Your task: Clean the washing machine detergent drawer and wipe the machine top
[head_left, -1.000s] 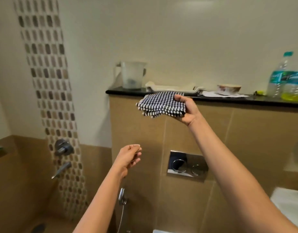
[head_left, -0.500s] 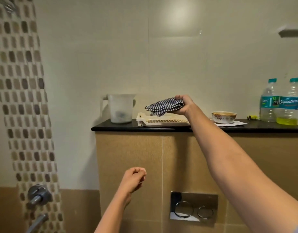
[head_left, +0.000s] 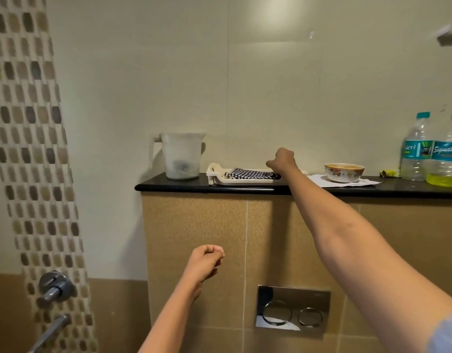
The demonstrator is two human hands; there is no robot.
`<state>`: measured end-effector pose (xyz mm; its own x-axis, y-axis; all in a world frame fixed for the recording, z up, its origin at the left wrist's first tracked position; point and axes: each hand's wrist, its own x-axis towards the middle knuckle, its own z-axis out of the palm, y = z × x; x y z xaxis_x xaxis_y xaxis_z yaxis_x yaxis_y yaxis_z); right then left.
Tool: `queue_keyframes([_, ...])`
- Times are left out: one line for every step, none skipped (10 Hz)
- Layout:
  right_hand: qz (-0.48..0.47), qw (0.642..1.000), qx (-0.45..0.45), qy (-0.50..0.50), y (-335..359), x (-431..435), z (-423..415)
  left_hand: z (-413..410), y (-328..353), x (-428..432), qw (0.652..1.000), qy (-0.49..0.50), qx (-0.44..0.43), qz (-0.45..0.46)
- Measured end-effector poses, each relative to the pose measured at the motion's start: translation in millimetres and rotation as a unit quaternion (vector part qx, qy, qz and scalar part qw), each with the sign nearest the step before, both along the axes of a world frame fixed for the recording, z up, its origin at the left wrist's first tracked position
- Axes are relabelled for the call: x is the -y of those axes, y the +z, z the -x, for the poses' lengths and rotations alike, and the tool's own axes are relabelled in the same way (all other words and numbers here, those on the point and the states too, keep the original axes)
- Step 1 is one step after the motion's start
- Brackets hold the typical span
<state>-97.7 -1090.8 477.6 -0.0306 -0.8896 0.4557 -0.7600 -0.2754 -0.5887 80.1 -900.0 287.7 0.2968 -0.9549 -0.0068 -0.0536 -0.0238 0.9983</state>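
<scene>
The cream detergent drawer lies flat on the black ledge. A blue-and-white checked cloth lies folded inside it. My right hand hovers at the cloth's right end with its back toward me. Its fingers are curled and hidden, so I cannot tell whether they still pinch the cloth. Lower down, in front of the tan tiled wall, my left hand is held up in a fist and holds nothing. No washing machine is in view.
On the ledge stand a frosted plastic jug left of the drawer, a flowered bowl on white paper, and two bottles at the right. Below are a chrome flush plate and taps at the lower left.
My right hand carried the cloth up over the ledge and lowered it into the drawer, where it now lies flat. My left hand curled into a fist. My view tilted upward.
</scene>
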Motion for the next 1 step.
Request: queue_keyframes([0.065,0.996,0.065,0.019,-3.8,-4.9,12.1,5.0,-0.6,-0.1,0.999,-0.003,0.04,0.009])
